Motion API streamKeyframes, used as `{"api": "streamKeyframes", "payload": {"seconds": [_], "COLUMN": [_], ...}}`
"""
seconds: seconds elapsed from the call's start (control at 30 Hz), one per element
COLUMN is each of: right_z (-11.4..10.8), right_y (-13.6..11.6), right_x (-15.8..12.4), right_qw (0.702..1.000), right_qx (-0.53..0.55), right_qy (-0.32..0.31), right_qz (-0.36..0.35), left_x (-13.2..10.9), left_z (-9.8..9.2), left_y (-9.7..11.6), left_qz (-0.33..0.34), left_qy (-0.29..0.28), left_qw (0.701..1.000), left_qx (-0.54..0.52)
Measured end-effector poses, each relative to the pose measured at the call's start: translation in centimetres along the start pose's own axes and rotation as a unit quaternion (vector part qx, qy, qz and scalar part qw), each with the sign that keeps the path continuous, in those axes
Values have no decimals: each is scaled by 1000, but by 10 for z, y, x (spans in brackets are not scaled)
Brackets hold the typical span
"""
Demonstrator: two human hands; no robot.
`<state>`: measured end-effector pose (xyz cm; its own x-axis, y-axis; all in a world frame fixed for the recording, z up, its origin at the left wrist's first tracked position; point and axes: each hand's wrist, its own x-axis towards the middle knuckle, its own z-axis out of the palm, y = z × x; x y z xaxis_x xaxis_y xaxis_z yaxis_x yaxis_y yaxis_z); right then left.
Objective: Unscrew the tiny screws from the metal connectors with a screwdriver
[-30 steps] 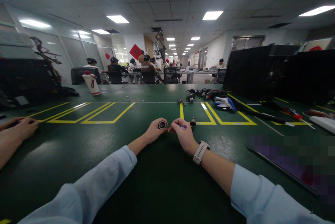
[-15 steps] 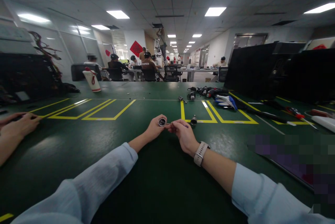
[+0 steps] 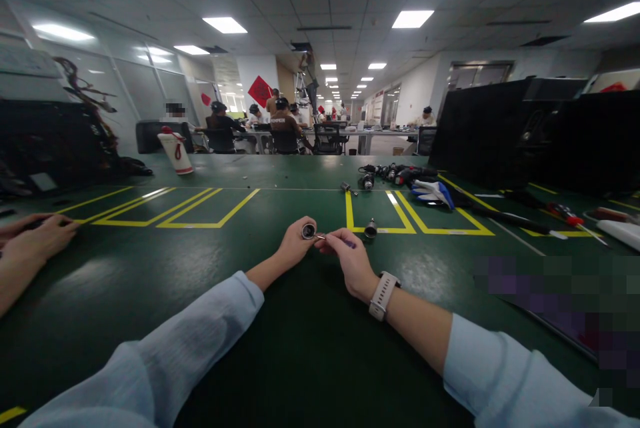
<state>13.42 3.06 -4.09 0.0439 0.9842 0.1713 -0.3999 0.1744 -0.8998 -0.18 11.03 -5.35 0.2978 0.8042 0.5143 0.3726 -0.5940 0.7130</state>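
Observation:
My left hand point(image 3: 295, 246) is closed round a short metal cylinder point(image 3: 309, 231), its round dark opening turned towards me. My right hand point(image 3: 350, 258) pinches a thin tool with a metal shaft point(image 3: 321, 237) and a purplish handle, probably a small screwdriver. The tip lies right beside the cylinder's rim, and I cannot tell whether it touches. The two hands nearly meet above the green table point(image 3: 280, 348). Just right of my right hand, a similar small metal part point(image 3: 371, 229) stands on the table.
Farther back lie another metal part point(image 3: 346, 187), a cluster of dark connectors point(image 3: 367, 181) and blue-white gloves point(image 3: 433, 194). A red screwdriver point(image 3: 570, 218) lies at the right. A white cup point(image 3: 176, 151) stands back left. At the left edge are another person's hands point(image 3: 43, 241).
The tool's shaft has moved out of the cylinder's opening, down and to the right beside the rim. The cylinder and my left hand have hardly moved.

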Motion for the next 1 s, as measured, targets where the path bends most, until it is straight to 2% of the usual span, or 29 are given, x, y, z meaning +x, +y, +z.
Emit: {"api": "streamKeyframes", "payload": {"seconds": [0.23, 0.63, 1.0], "right_z": [-1, -1, -3], "right_y": [5, 4, 2], "right_x": [3, 0, 0], "right_qw": [999, 1000, 998], "right_qx": [34, 17, 54], "right_qy": [1, 2, 1], "right_qz": [-6, 9, 19], "left_x": [0, 0, -1], "left_z": [2, 1, 1], "left_y": [0, 0, 3], "left_qz": [2, 1, 11], "left_qy": [-13, 22, -12], "left_qw": [1000, 999, 1000], "left_qx": [-8, 47, 22]}}
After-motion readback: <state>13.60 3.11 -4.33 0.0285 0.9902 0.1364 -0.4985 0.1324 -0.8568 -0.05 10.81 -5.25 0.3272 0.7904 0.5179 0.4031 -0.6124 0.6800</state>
